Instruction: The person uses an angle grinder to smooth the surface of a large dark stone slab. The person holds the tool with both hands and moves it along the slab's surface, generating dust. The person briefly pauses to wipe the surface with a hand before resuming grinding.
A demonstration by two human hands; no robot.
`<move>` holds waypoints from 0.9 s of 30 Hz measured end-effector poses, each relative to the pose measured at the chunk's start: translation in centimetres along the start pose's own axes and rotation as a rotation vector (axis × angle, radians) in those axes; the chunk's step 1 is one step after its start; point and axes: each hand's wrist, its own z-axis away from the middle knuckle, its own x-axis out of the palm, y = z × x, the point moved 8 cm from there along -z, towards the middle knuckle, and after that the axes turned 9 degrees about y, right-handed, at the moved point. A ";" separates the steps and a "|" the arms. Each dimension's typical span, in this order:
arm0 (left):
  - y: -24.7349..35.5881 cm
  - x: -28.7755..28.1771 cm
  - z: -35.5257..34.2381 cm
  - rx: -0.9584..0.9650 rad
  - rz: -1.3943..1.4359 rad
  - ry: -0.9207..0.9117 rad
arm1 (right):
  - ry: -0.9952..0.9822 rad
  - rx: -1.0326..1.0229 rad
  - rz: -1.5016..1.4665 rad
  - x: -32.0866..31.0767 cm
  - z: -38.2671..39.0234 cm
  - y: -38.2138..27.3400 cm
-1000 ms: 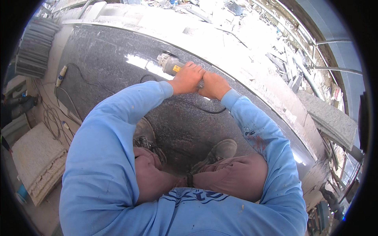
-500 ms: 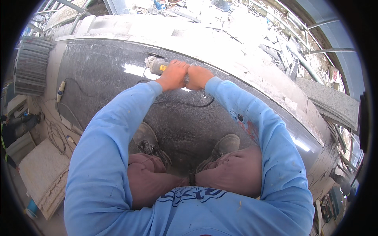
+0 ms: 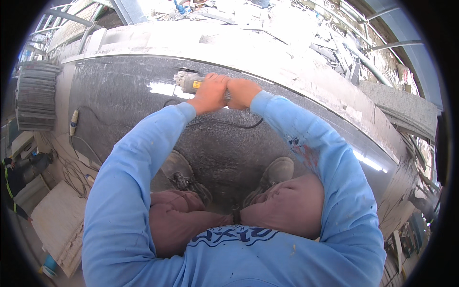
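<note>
A grey angle grinder point(image 3: 188, 80) with a yellow label lies nearly sideways over the dark, dusty stone slab point(image 3: 114, 81), its disc at the surface close to the far edge. My left hand point(image 3: 209, 93) is wrapped round its body. Just right of it, my right hand point(image 3: 243, 93) grips the rear end, largely covering it. A black cord point(image 3: 217, 122) runs across the slab below my hands, and a pale plug connector point(image 3: 74, 122) lies at the slab's left. My boots point(image 3: 277, 170) are on the slab between my arms.
Beyond the far edge lie bright broken stone pieces point(image 3: 330, 52) and metal poles. A ridged grey stack point(image 3: 36, 95), loose cables point(image 3: 67, 162) and pale slabs point(image 3: 52, 210) are at left. A co-worker point(image 3: 19, 182) with a reflective stripe shows at the left rim. More slabs point(image 3: 401, 105) lie right.
The grinder and both hands moved left along the slab in the first half second, then stayed nearly in place. The view has shifted slightly, with the surroundings lower at the left.
</note>
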 end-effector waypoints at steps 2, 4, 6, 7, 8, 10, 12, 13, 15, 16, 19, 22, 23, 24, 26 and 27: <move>-0.6 0.0 0.1 -0.003 -0.021 -0.019 | 0.019 -0.011 -0.006 0.6 -0.8 -0.1; -1.4 0.3 0.3 -0.008 -0.057 -0.056 | 0.023 -0.026 -0.033 1.0 -1.4 -0.3; -2.2 0.4 0.6 -0.016 -0.087 -0.080 | 0.026 -0.033 -0.040 1.3 -1.9 -0.6; -2.6 0.4 0.7 -0.022 -0.099 -0.085 | 0.027 -0.034 -0.033 1.3 -2.2 -0.8; -2.8 0.5 0.8 -0.027 -0.111 -0.089 | 0.028 -0.034 -0.026 1.2 -2.3 -0.9; -2.3 0.3 0.5 -0.015 -0.080 -0.077 | 0.036 -0.037 -0.015 1.2 -2.2 -0.6; -1.6 0.0 0.2 -0.001 -0.055 -0.058 | 0.015 -0.013 -0.009 0.8 -1.6 -0.4; -1.0 -0.1 0.2 0.003 -0.050 -0.046 | -0.011 0.007 -0.010 -0.1 -0.8 -0.6; -0.1 0.0 -0.1 0.007 -0.040 -0.032 | -0.010 0.014 -0.002 -0.4 0.1 -0.2; 0.3 0.1 -0.3 0.007 -0.034 -0.030 | 0.016 0.002 0.004 -0.5 0.5 0.2; 0.6 0.5 -0.4 0.000 -0.040 -0.043 | 0.023 0.009 0.020 -0.7 0.9 0.4; 0.5 0.4 -0.3 0.009 -0.030 -0.023 | 0.000 0.003 0.015 -0.5 0.6 0.4; 0.3 0.2 -0.3 0.015 -0.023 -0.010 | -0.007 -0.005 0.010 -0.3 0.3 0.3; 0.1 0.2 -0.3 0.003 -0.025 -0.021 | -0.010 -0.009 0.006 -0.2 0.1 0.2; -0.4 0.1 -0.2 -0.020 -0.028 -0.043 | -0.016 -0.019 -0.001 0.1 -0.4 -0.1; -0.9 0.1 0.0 -0.029 -0.044 -0.061 | -0.012 -0.018 -0.011 0.2 -0.8 -0.3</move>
